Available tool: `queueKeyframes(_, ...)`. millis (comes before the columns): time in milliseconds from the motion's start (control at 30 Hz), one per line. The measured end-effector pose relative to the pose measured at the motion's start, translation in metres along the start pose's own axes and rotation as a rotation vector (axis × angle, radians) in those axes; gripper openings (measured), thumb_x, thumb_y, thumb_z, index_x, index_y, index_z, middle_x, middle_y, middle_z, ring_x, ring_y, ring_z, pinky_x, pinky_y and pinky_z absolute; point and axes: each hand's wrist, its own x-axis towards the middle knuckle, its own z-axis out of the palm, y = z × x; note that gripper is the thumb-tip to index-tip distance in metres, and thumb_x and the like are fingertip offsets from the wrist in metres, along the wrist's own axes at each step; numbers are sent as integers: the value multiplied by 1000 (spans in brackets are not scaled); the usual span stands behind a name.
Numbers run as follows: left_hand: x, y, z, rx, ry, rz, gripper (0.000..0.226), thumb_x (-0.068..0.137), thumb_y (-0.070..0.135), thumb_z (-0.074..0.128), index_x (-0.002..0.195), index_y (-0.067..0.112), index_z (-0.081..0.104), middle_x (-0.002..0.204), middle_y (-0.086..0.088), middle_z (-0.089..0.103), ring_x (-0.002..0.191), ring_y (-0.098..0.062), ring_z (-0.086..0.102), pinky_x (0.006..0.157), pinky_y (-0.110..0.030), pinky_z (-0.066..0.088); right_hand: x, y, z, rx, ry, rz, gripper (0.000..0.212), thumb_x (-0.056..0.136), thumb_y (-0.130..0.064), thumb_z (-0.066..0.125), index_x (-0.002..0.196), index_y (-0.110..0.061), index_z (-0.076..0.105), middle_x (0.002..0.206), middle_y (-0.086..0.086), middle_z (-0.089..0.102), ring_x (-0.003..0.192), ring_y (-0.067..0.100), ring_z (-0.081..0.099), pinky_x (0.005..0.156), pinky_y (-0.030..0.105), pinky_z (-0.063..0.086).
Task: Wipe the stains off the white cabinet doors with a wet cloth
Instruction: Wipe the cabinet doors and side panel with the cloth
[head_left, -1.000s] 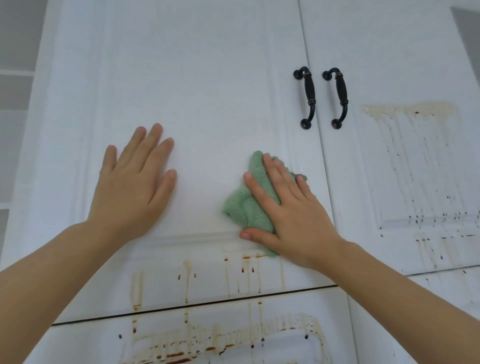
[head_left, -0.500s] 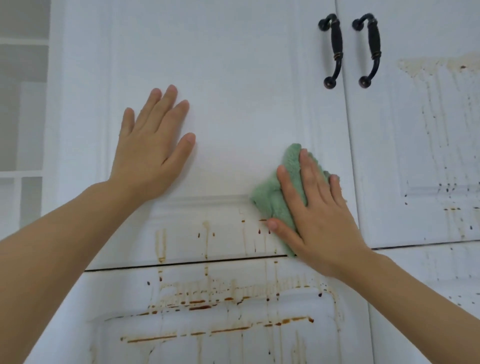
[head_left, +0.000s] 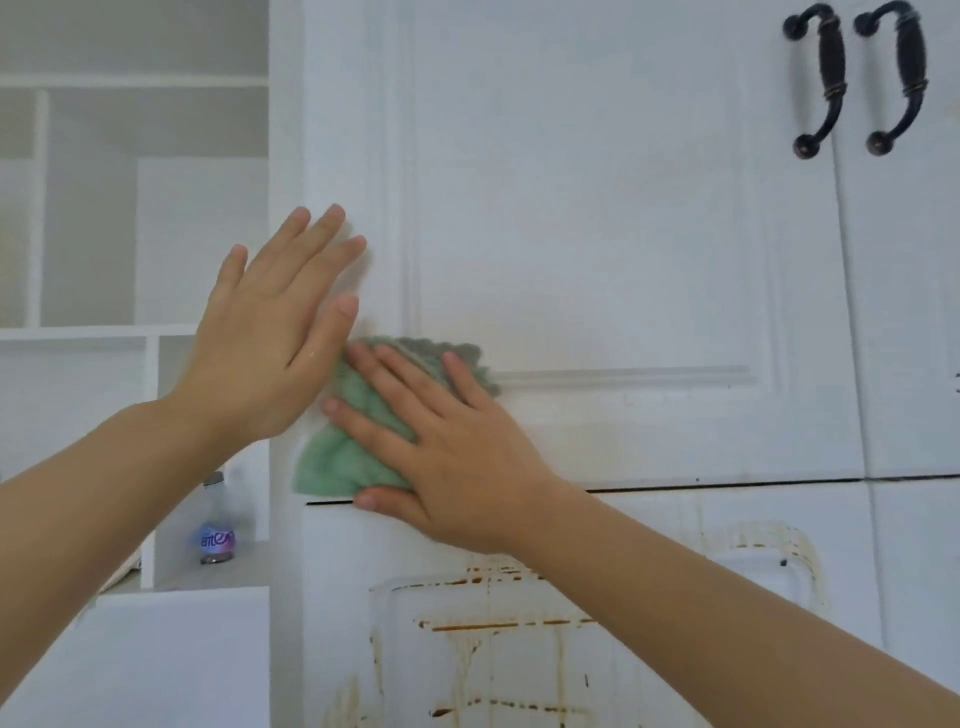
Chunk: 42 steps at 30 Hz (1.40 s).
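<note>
Cloth (head_left: 353, 462) lies pinned to cabinet door (head_left: 571, 234) beneath right grip (head_left: 457, 467), fingers (head_left: 405, 387) straight; left grip (head_left: 265, 348) spread flat beside it.

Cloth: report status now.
Right hand flat on cloth, low on upper door. Left hand open. Lower door stained. Nothing blocking.

You are standing in a home, most likely a kitchen or a utility corner. White panelled cabinet doors (head_left: 571, 208) with raised frame mouldings fill the wall in front of you, and two dark curved metal pull handles (head_left: 826, 78) sit side by side at the upper right. To the left, white open shelving (head_left: 78, 332) holds a small clear plastic bottle with a purple label (head_left: 217, 525). Brown drip stains (head_left: 493, 626) streak the lower of these doors.
</note>
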Motion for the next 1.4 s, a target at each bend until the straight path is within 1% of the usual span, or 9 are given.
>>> queueKeyframes(200, -11, 8, 15, -26, -61, 28, 62, 92, 47, 15, 141, 20, 39, 154, 6, 22, 143, -11, 10, 113, -46, 8, 12, -2, 0, -30, -20, -36, 63, 92, -56, 24, 145, -25, 37, 154, 10, 28, 144, 25, 17, 117, 45, 8)
queueKeyframes(333, -8, 25, 37, 0, 0, 45, 58, 94, 42, 20, 138, 14, 44, 152, -2, 29, 143, -25, 16, 109, -54, 13, -36, 39, -13, -111, -55, 12, 65, 94, -59, 23, 150, -25, 19, 158, 6, 11, 146, 20, 8, 117, 43, 5)
queueKeyframes(633, 7, 58, 72, -56, 35, 92, 57, 95, 41, 20, 143, 14, 36, 155, -1, 20, 144, -18, 10, 112, -51, 10, -179, 137, -61, -207, -277, 351, 64, 97, -61, 14, 152, -31, 3, 159, -4, -8, 147, 15, -2, 115, 37, 4)
queueKeyframes(733, 7, 58, 76, -21, 38, 92, 57, 95, 41, 20, 144, 14, 32, 156, 0, 18, 144, -18, 7, 113, -48, 9, -188, 138, -64, -155, -266, 423, 63, 97, -61, 13, 152, -34, 2, 158, -8, -14, 146, 11, -8, 115, 36, 3)
queueKeyframes(800, 8, 58, 75, -15, 35, 94, 58, 95, 42, 20, 144, 14, 32, 156, 0, 17, 144, -18, 7, 113, -48, 9, -179, 127, -60, -97, -225, 458, 61, 96, -62, 11, 151, -36, 1, 157, -8, -17, 145, 9, -12, 116, 42, 6)
queueKeyframes(967, 7, 57, 75, -10, 37, 90, 58, 95, 42, 21, 143, 13, 34, 155, -2, 19, 144, -20, 9, 112, -51, 11, -119, 83, -39, -11, -69, 315, 60, 98, -56, 21, 149, -24, 22, 158, 7, 8, 146, 21, 4, 112, 59, 21)
queueKeyframes(1133, 8, 56, 74, -22, 44, 103, 56, 95, 40, 23, 142, 13, 37, 154, -1, 22, 144, -20, 13, 110, -51, 15, -60, 47, -19, 21, 54, 185, 58, 92, -51, 34, 140, -22, 45, 153, 7, 30, 143, 20, 22, 112, 54, 22)
queueKeyframes(1267, 7, 54, 73, -19, 36, 124, 56, 95, 39, 22, 143, 13, 35, 155, -1, 20, 144, -19, 12, 110, -50, 15, -93, 78, -27, -26, 3, 198, 57, 95, -55, 30, 146, -30, 31, 157, 0, 18, 146, 16, 11, 115, 50, 13)
queueKeyframes(1400, 6, 55, 74, -25, 24, 110, 57, 96, 40, 20, 145, 15, 31, 155, 3, 16, 144, -16, 7, 113, -46, 9, -157, 121, -41, -136, -89, 373, 58, 96, -62, 13, 149, -40, 6, 158, -5, -1, 146, 12, -4, 114, 48, 11)
